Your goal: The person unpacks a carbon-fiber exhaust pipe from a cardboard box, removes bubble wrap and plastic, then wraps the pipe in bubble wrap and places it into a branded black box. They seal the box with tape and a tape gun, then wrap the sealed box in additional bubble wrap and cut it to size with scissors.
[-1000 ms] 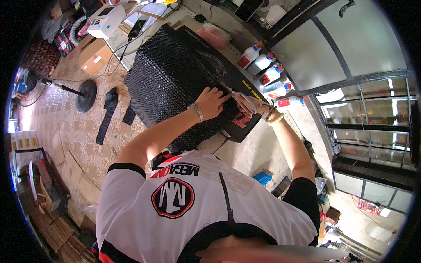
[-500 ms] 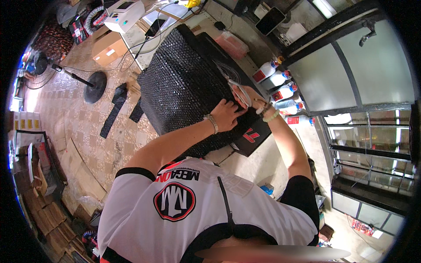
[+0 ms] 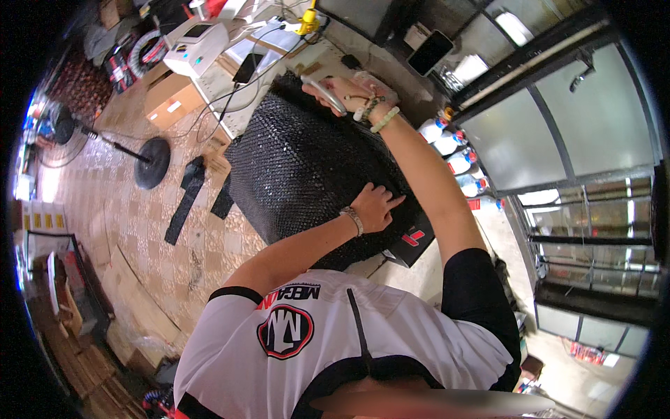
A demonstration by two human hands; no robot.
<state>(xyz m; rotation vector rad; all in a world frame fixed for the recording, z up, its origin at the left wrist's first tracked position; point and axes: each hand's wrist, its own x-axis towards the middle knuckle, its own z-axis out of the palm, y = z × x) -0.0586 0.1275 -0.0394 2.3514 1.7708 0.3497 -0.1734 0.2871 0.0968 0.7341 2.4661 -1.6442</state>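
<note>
A large bundle of black bubble wrap (image 3: 300, 160) lies in front of me, folded partly over a black box (image 3: 412, 246) with a red mark. My left hand (image 3: 373, 209) presses on the wrap near its right edge, index finger stretched out, holding nothing. Above the far end of the bundle is my right hand (image 3: 349, 96), closed around a tape roll (image 3: 324, 95) that looks pale and is seen nearly edge-on. Whether a strip of tape runs from the roll to the wrap cannot be made out.
Several bottles (image 3: 460, 162) with red labels line the right side. A white device (image 3: 197, 45), a phone (image 3: 248, 68) and cables occupy the far table. On the left floor are a black round stand base (image 3: 153, 162), black strips (image 3: 185, 202) and a cardboard box (image 3: 172, 100).
My right hand has moved away from my left, up and leftward to the far end of the bundle, carrying the tape roll. My left hand stays on the wrap, its index finger now stretched out.
</note>
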